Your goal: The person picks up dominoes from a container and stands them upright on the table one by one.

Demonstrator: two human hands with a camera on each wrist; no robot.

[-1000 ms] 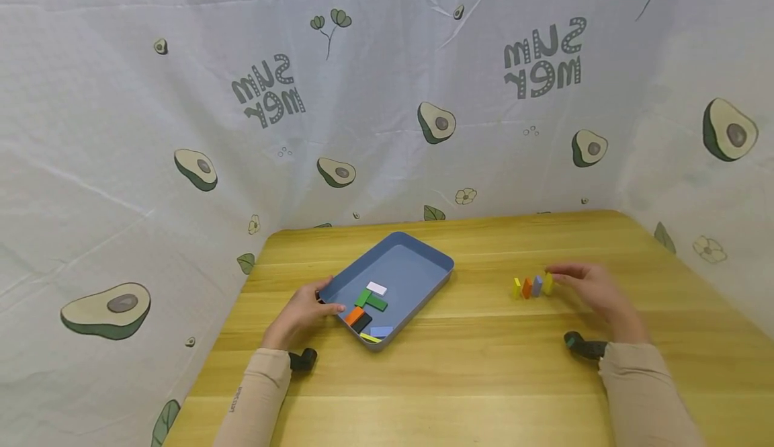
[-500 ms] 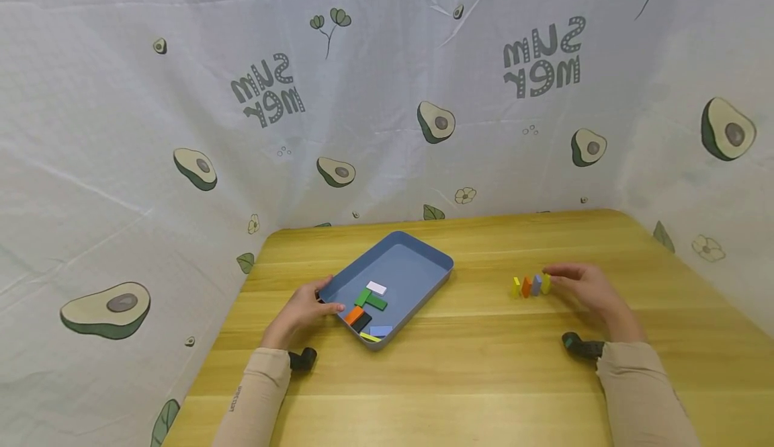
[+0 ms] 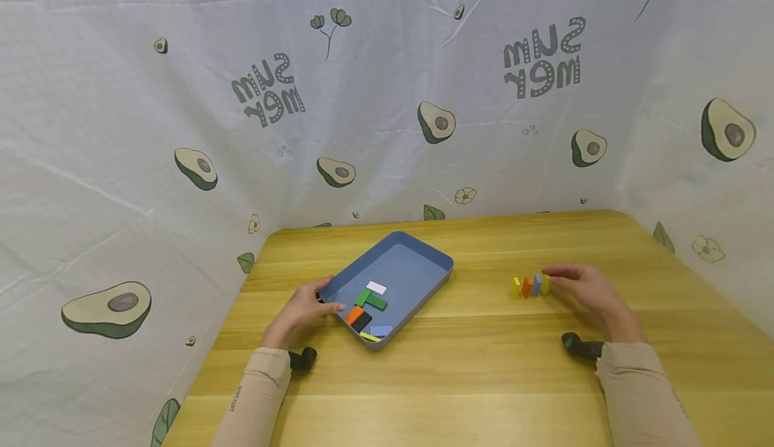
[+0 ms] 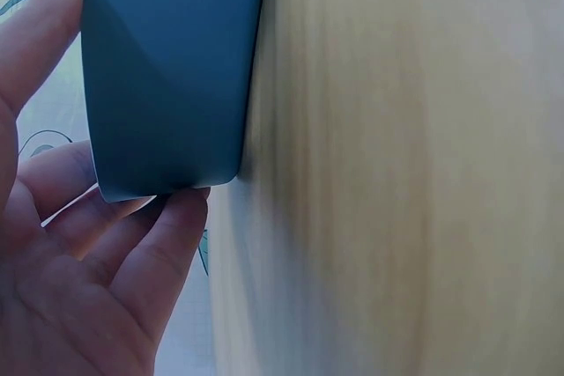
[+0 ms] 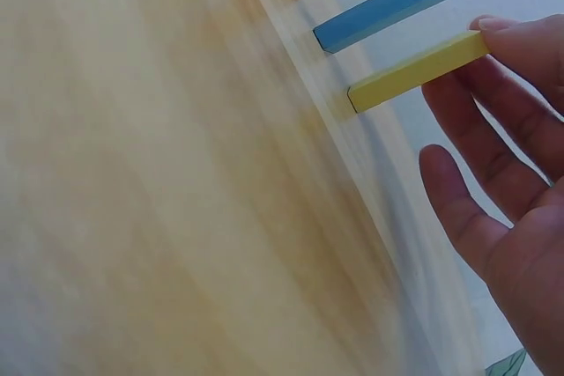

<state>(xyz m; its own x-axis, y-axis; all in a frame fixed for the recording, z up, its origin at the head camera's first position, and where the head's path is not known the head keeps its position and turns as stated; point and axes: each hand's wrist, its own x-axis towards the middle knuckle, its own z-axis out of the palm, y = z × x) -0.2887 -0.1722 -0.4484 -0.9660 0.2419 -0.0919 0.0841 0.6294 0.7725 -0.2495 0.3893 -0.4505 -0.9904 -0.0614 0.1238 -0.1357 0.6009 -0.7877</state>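
My left hand (image 3: 302, 310) holds the near-left corner of a blue-grey tray (image 3: 423, 299), thumb over the rim and fingers against the outer wall (image 4: 167, 77). At the right, my right hand (image 3: 586, 289) pinches the top of a yellow domino (image 5: 414, 72) that stands upright on the table. This domino is at the right end of a short row. Beside it stand a blue domino (image 5: 388, 8), an orange domino (image 3: 527, 288) and another yellow domino (image 3: 516, 288), spaced with small gaps.
Inside the tray lie several loose dominoes: a white domino (image 3: 376, 288), green ones, an orange one, a black domino (image 3: 362, 322), a blue one and a yellow one. The wooden table (image 3: 435, 393) meets a white patterned cloth (image 3: 387, 97) behind.
The right hand and its yellow domino have shifted slightly left, closer to the blue domino, then stayed there. The left hand and the tray have not moved.
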